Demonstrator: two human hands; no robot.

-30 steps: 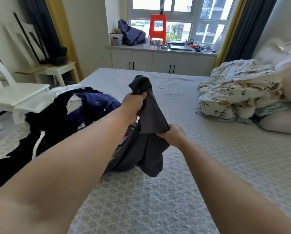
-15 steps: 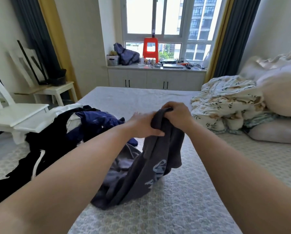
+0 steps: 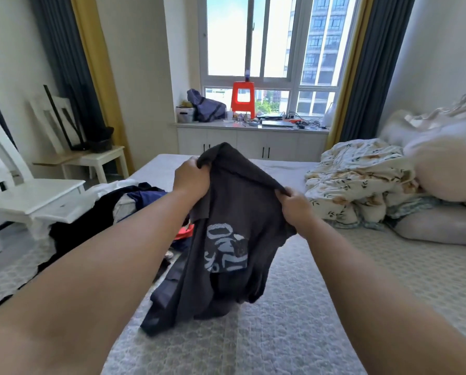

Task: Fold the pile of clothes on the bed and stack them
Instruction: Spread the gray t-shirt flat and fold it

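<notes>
A pale grey print sits on the dark shirt (image 3: 234, 212) at the middle of the frame, but its letters cannot be read.

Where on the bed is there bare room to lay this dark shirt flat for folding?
The bare stretch of bed lies below the dark shirt, between the clothes pile on the left and the floral quilt and pillows on the right. Another bare strip runs toward the window. Both sides are crowded.
</notes>
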